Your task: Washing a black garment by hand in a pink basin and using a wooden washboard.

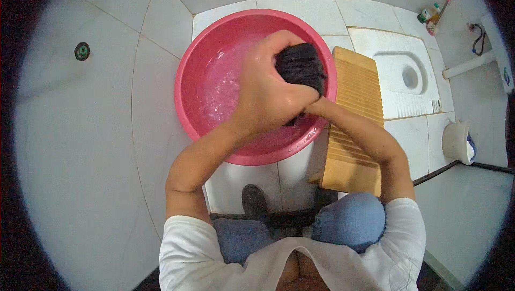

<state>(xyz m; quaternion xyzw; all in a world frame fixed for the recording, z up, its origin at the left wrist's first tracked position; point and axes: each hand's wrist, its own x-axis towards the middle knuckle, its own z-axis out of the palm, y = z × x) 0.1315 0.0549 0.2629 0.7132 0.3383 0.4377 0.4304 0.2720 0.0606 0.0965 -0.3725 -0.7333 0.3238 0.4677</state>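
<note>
A bunched, wet-looking black cloth (301,68) is lifted over the right side of a round pink basin (185,100). My left hand (268,79) is wrapped around it, thumb and fingers pressed into the folds. Just below and behind, my right hand (317,107) reaches in against the cloth, but its fingers are hidden by my left hand. A dark end of the cloth shows under the left hand, close to the right wrist. Cloudy water (221,90) with some foam lies in the basin.
A ridged wooden washboard (354,114) lies along the basin's right side. Beyond it are a white squat toilet (410,76) and a small white bin (456,142). A brush (445,5) and bottles stand in the far right corner. Tiled wall (91,130) closes the left side.
</note>
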